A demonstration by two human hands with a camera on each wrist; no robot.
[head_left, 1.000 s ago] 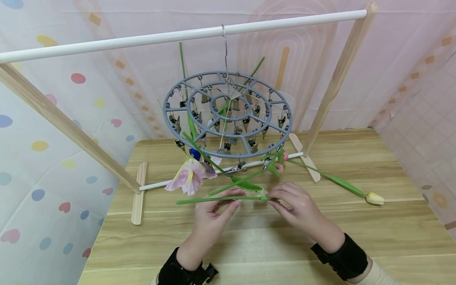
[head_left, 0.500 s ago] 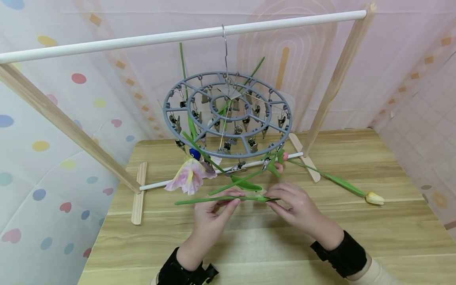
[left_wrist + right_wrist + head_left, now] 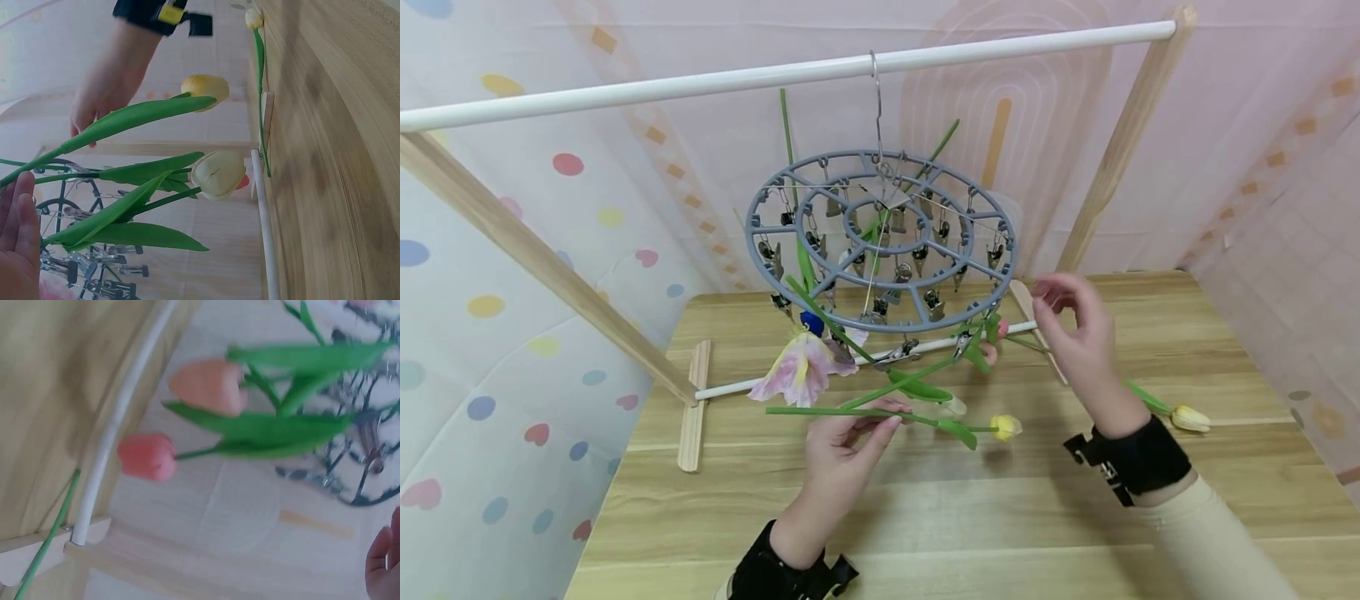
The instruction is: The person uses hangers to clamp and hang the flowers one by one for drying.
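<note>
Looks like a staged corner of a home or playroom rather than a workplace. Soft sheets printed with coloured dots and hearts (image 3: 512, 275) across the left of the frame, pink arch-patterned fabric (image 3: 1000, 125) along the top, a pale wooden table (image 3: 1000, 517) below, carrying a small wooden drying rack (image 3: 820, 73) with a round grey clip hanger (image 3: 880, 242).

no readable text, labels, brands or numbers in any view

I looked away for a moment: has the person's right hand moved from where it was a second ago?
Yes. The right hand has let go of the green stem and risen up and to the right, now beside the round grey clip hanger.
</note>
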